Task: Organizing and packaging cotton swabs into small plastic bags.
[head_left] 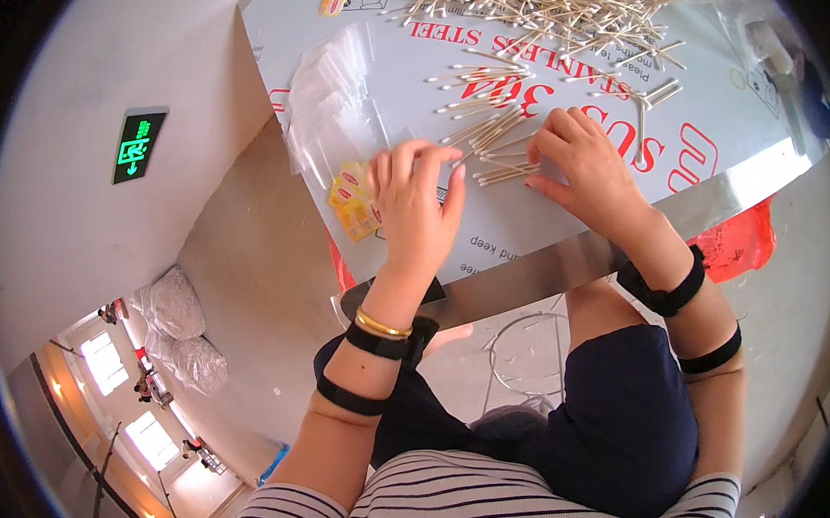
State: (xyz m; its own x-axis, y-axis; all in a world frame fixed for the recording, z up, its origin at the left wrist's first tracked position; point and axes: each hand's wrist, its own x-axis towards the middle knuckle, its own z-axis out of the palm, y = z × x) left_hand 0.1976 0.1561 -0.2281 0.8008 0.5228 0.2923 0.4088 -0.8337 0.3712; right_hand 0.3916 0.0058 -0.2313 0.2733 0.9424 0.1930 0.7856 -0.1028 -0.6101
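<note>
My left hand (417, 194) is over the near left part of the metal-topped table (489, 246). Its thumb and forefinger are apart, close to the white tips of some cotton swabs (497, 130). My right hand (589, 170) curls its fingers and thumb around the right ends of a few swabs lying flat on the table. Small groups of swabs lie between the hands. A large heap of cotton swabs (552, 12) covers the far side. By my left hand are yellow printed cards (353, 202) and a stack of clear plastic bags (330, 105).
The table's bare metal front edge (527, 277) runs before my lap. A few swabs (642, 119) lie apart on the right. Clear plastic wrap (757, 36) is at the far right. A red bag (738, 240) sits below the table's right side, and a round metal stool frame (521, 347) below its front.
</note>
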